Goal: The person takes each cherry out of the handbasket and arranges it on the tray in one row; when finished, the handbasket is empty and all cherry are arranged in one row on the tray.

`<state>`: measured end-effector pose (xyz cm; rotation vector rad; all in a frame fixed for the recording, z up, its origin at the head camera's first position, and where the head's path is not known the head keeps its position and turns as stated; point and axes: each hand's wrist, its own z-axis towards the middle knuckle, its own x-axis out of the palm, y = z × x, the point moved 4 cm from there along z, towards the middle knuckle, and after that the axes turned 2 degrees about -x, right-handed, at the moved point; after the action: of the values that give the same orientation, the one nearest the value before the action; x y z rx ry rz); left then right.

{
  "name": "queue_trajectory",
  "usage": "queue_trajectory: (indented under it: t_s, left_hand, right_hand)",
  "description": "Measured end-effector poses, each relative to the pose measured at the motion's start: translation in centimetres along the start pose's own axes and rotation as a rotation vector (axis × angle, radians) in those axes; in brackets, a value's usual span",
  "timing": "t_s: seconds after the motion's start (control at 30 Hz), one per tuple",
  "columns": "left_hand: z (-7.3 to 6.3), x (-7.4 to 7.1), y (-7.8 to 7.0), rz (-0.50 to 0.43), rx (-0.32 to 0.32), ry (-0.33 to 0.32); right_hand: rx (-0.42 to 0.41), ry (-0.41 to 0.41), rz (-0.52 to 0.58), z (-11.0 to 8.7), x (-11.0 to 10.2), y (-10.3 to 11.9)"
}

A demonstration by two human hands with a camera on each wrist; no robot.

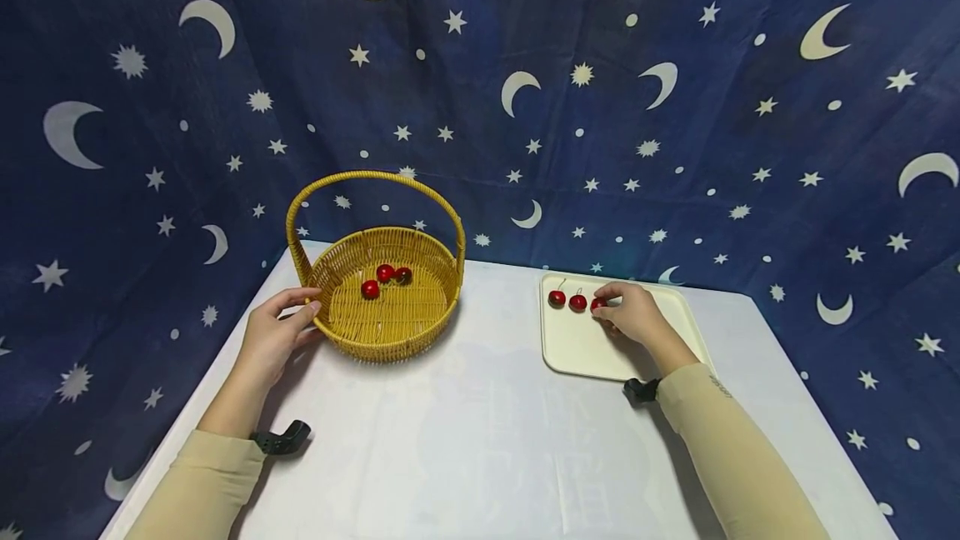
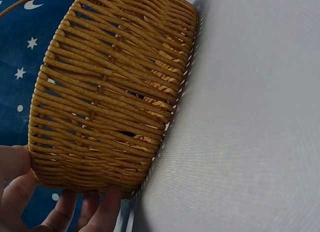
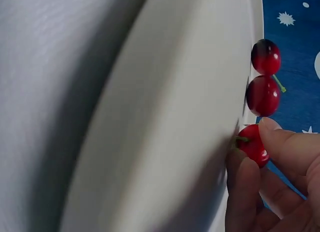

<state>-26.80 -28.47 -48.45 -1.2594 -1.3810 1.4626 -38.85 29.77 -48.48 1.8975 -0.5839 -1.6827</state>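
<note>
My left hand [image 1: 272, 338] holds the near-left rim of a yellow-brown wicker basket [image 1: 390, 351], its fingertips [image 2: 107, 209] against the woven outer wall. Three red cherries [image 1: 370, 289] lie inside on the basket's floor. Over on the right, my right hand [image 1: 633, 315] pinches a red cherry [image 3: 254, 144] between thumb and fingers at the far part of a cream tray [image 1: 577, 352]. A short green stem shows on that cherry in the right wrist view. Two more cherries [image 1: 557, 298] rest on the tray in a row to its left, both with stems.
The basket's tall arched handle [image 1: 365, 174] rises over it. A white cloth-covered table [image 1: 465, 440] lies under everything, with basket at left and tray at right. Behind the table hangs a dark blue curtain [image 1: 480, 65] with moons and stars.
</note>
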Motion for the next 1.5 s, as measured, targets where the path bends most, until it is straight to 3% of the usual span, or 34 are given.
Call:
queue_trajectory:
  t_s: [0.3,0.47,0.6,1.1,1.37,1.5]
  left_hand:
    - [0.1,-0.1,0.1,-0.017,0.006,0.010]
    - [0.2,-0.2,0.2,-0.036,0.018,0.022]
    - [0.2,-0.3,0.3,-0.040,0.023,0.025]
    - [0.1,-0.2,0.1,-0.023,0.025,0.035]
    - [0.2,-0.1,0.3,0.009,0.015,0.024]
    - [0.2,-0.2,0.3,0.012,0.011,0.018]
  right_hand:
    - [-0.015,-0.024,-0.037,-1.1,-1.7,1.1]
    - [-0.039,-0.035,0.015,-2.3,-2.7,3.0]
    - [-0.109,-0.021,0.073,-3.2,-2.4,5.5]
    - [-0.402,0.129,0.233,-6.8,5.0,18.4]
    - [-0.572,0.186,0.251,-5.5,9.4,24.5]
    - [-0.581,0.204,0.233,-4.0,11.6,27.0]
